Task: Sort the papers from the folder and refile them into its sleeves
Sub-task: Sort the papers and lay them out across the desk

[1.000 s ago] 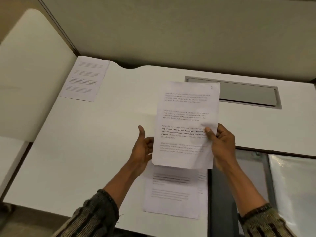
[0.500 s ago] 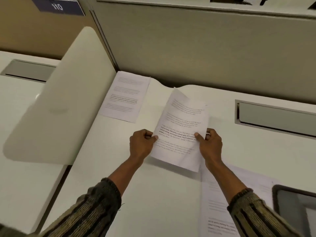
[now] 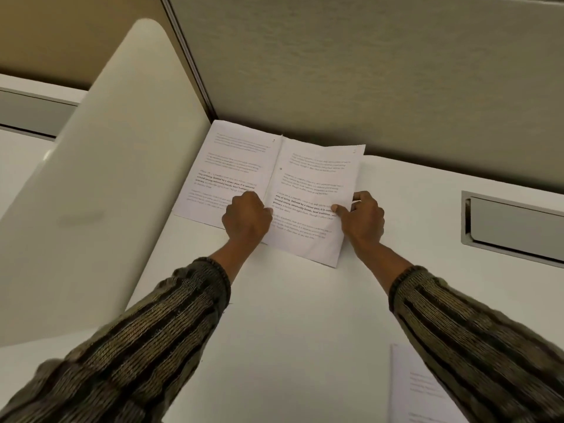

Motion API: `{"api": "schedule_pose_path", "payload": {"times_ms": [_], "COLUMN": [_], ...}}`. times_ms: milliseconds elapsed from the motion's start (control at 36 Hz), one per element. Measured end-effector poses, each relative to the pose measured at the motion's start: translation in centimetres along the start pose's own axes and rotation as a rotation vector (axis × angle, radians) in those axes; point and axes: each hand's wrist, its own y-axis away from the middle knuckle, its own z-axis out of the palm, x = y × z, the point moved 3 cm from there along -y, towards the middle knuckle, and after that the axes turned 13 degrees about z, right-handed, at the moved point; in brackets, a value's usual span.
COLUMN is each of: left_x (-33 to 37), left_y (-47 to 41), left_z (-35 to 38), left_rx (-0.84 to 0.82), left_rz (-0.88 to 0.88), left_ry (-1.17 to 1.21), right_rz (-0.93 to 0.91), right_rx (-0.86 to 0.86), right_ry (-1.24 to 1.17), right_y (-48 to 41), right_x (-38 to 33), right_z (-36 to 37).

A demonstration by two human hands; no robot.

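Observation:
A printed white sheet (image 3: pixel 308 193) is held by both hands at the far corner of the white desk (image 3: pixel 290 331). My left hand (image 3: pixel 247 219) grips its left edge with curled fingers. My right hand (image 3: pixel 361 219) pinches its right edge, thumb on top. It lies just right of a second printed sheet (image 3: pixel 232 166) flat on the desk against the partition, slightly overlapping that sheet's right edge. Another printed sheet (image 3: pixel 418 389) shows at the bottom right, partly under my right sleeve. The folder is out of view.
A grey fabric partition (image 3: pixel 366 71) closes the back of the desk. A cream curved side divider (image 3: pixel 100 184) stands on the left. A recessed metal cable tray (image 3: pixel 515 227) sits in the desk at the right.
Both hands carried the sheet forward and left, from in front of me to beside the sheet in the far corner. The view swung left, so the folder and nearer stack left the frame.

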Motion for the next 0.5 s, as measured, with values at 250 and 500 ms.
{"api": "schedule_pose_path", "payload": {"times_ms": [250, 500], "left_x": [1.3, 2.9], "left_y": [0.2, 2.0], "left_z": [0.0, -1.4], "left_rx": [-0.014, 0.046], "left_rz": [0.075, 0.18], "left_ry": [-0.322, -0.449], "right_rz": [-0.01, 0.004], "right_rx": [0.057, 0.073], "right_ry": [0.074, -0.045], "right_y": [0.0, 1.2], "right_x": [0.0, 4.3], "right_z": [0.8, -3.0]}}
